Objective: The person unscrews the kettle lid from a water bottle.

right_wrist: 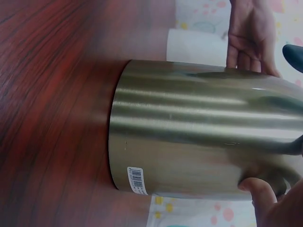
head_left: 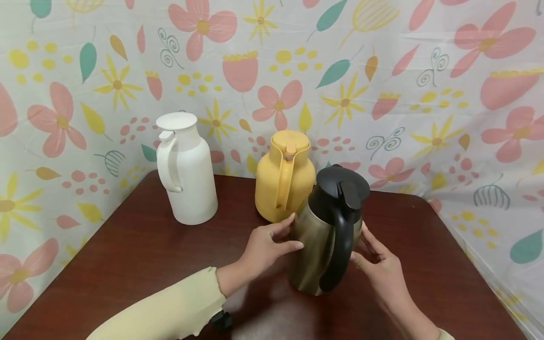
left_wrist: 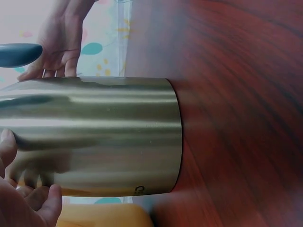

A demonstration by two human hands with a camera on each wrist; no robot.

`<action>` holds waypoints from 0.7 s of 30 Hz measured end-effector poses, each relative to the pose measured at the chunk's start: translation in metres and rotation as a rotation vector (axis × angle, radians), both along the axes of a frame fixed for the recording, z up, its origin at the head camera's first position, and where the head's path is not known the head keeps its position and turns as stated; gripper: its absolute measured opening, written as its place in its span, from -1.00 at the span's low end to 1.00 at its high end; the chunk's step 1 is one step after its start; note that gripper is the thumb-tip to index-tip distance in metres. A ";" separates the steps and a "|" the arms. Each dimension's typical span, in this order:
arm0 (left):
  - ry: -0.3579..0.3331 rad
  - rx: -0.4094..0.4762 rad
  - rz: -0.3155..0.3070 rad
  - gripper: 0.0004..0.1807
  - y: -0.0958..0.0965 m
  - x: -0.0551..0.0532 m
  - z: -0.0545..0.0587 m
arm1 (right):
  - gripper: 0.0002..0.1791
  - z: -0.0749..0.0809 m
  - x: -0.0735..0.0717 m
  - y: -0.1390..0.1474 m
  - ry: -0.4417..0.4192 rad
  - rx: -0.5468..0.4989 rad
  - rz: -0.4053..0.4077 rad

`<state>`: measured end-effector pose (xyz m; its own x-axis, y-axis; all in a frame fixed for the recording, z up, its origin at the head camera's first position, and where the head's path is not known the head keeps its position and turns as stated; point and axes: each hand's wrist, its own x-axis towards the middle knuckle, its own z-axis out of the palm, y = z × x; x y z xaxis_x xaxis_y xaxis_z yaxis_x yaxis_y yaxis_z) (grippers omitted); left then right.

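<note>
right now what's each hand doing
Left hand: holding the bronze jug, on its left side.
Right hand: holding the same jug, on its right side.

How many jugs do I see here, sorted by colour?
White jug: 1
Yellow jug: 1
Bronze-coloured jug with a black lid, held between the left hand and the right hand: 1
Total: 3 jugs

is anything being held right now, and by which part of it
The metallic jug: the left hand and right hand hold opposite sides of its body, not its black handle.
</note>
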<state>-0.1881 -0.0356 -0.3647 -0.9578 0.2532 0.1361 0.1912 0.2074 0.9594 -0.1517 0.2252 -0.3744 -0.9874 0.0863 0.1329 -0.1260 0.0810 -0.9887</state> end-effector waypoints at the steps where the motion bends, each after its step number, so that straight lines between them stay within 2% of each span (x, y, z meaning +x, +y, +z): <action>1: 0.003 0.002 0.005 -0.29 -0.002 0.001 0.000 | -0.21 0.000 0.000 -0.003 0.001 -0.004 -0.001; 8: -0.021 0.014 0.038 -0.30 -0.017 0.006 -0.002 | -0.20 0.002 0.002 -0.019 -0.002 -0.005 0.006; 14: -0.033 -0.013 0.074 -0.29 -0.033 0.011 0.001 | -0.20 0.005 0.001 -0.033 -0.010 0.059 0.025; 21: -0.036 -0.017 0.045 -0.28 -0.054 0.010 0.002 | -0.20 0.007 0.001 -0.051 -0.009 0.087 0.018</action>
<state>-0.1782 -0.0892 -0.3629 -0.9724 0.2121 0.0969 0.1464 0.2316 0.9617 -0.1509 0.1743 -0.3676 -0.9899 0.0575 0.1300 -0.1190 0.1645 -0.9792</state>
